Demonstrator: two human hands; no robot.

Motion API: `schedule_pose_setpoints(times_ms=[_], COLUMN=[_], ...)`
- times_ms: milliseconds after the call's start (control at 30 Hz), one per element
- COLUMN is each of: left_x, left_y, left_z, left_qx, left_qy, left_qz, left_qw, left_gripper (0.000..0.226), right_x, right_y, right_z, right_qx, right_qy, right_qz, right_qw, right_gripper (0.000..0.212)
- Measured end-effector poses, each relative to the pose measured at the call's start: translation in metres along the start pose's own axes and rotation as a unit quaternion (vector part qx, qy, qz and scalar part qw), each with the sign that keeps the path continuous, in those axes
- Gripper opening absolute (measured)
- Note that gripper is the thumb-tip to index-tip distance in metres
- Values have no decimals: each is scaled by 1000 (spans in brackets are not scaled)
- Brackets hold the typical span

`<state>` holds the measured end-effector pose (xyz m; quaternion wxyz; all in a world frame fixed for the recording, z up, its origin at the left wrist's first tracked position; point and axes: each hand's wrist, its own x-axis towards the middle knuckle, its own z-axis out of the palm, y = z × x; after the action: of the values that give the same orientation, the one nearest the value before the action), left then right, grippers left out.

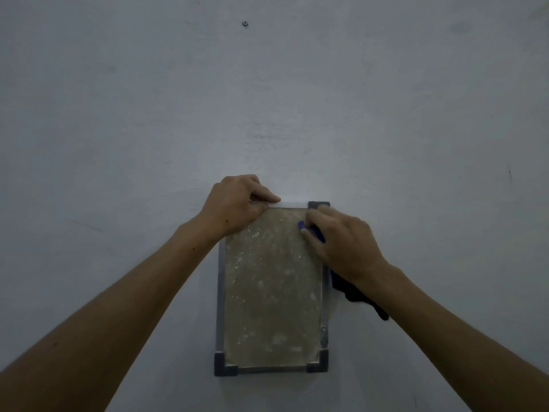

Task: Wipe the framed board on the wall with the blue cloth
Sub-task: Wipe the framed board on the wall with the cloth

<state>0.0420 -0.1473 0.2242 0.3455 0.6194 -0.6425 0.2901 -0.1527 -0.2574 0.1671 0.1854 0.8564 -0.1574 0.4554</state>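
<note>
- Two bare forearms rise from the lower corners of the frame toward the centre.
- Right hand [344, 242] holds one blue cloth [312, 230] against the upper right of the board; a dark fold hangs below the wrist, right of the frame.
- Left hand [234, 203] grips the board's upper left corner, fingers curled over the top edge.
- One board [271, 292], centre-bottom of the frame, upright, speckled and dull, with three dark corner caps in sight.
- One wall [118, 114], pale, with one small dark fixing [245, 24] at upper centre.
</note>
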Motion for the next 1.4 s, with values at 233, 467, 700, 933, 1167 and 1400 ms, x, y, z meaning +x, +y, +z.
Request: schedule_pose_setpoints(times_ms=[233, 467, 700, 933, 1167, 1400], left_x=[0, 0, 0, -1, -7, -7], left_y=[1, 1, -1, -1, 1, -1], left_z=[-1, -2, -1, -2, 4, -4], left_qx=[-2, -9, -6, -5, -5, -5], left_qy=[0, 0, 1, 2, 36, -5], left_qz=[-5, -7, -5, -4, -9, 1], left_qw=[1000, 1000, 1000, 1000, 999, 1000], left_gripper=[21, 20, 20, 20, 20, 25], right_x=[8, 12, 8, 6, 15, 29], right_y=[-6, -8, -14, -23, -21, -15], right_z=[4, 8, 15, 18, 16, 11], right_qx=[-3, 18, 20, 30, 31, 6], right_qy=[94, 85, 3, 2, 83, 53], right_qz=[81, 90, 20, 2, 62, 25], right_qw=[992, 992, 1000, 1000, 994, 998], right_gripper=[14, 16, 16, 14, 14, 16])
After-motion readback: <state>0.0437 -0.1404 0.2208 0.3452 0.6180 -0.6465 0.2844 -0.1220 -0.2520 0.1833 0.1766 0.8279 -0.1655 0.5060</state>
